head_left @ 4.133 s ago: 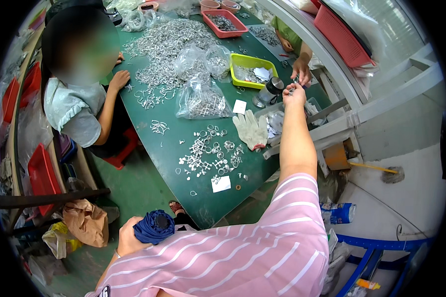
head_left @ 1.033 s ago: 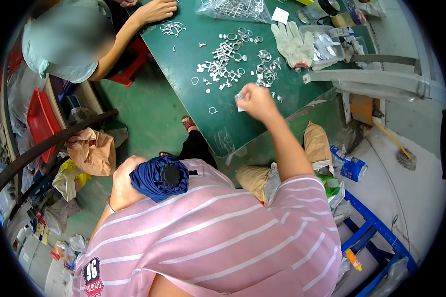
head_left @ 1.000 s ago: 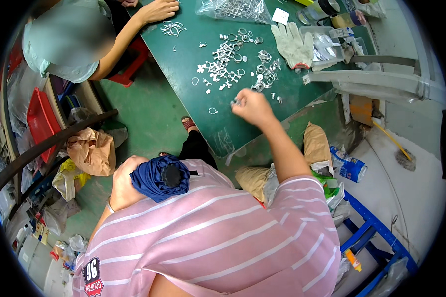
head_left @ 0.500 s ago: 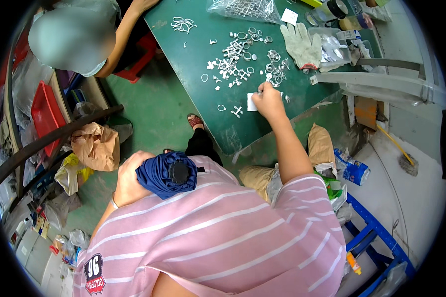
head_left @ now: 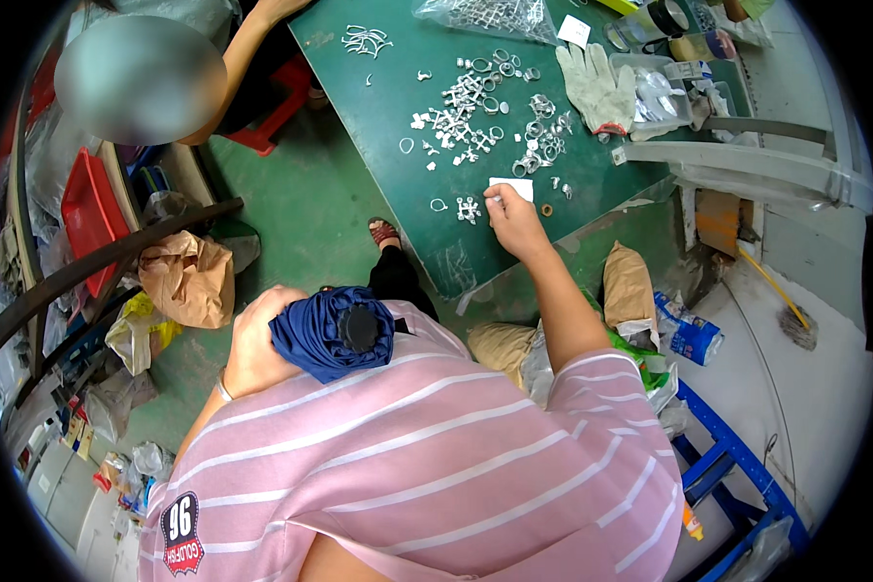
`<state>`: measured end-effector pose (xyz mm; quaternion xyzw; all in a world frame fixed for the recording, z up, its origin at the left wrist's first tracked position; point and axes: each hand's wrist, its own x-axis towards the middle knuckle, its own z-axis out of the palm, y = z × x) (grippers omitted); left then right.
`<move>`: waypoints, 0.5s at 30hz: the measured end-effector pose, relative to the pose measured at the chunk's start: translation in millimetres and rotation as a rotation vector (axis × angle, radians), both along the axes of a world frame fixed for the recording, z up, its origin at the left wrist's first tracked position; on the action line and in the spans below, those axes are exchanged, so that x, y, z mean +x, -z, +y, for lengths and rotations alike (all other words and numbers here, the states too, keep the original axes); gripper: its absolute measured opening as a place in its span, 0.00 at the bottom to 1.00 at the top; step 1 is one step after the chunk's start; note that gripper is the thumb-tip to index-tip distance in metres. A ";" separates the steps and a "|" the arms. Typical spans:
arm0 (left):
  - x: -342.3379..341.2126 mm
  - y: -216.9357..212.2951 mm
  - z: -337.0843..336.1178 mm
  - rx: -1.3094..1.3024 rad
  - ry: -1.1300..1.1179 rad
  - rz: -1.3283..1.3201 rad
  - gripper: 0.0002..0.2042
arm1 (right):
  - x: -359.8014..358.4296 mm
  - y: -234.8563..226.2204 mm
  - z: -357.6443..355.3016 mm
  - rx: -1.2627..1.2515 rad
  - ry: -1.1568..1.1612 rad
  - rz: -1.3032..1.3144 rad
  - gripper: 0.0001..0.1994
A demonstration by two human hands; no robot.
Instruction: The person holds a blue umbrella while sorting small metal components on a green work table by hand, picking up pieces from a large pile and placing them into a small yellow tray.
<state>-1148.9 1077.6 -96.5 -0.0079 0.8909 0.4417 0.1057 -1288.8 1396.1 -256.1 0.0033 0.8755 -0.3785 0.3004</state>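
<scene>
my right hand (head_left: 514, 215) reaches up to the small white paper slip (head_left: 512, 188) on the green bench (head_left: 388, 145), fingertips pinched on its lower left edge. my left hand (head_left: 252, 344) is far lower, clutching a dark blue cloth bundle (head_left: 335, 330).

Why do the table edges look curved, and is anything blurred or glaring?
Head view: the fisheye lens bends the green table edges toward the rim and leaves black corners; light is even, with soft shadows and no strong glare; the right hand on the white card looks sharp, and the left hand holds a blue cloth.
</scene>
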 end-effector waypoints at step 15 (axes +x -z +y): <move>2.4 -1.3 0.7 0.024 -0.040 0.017 0.18 | -7.2 -2.4 -16.1 0.139 -0.172 -0.055 0.16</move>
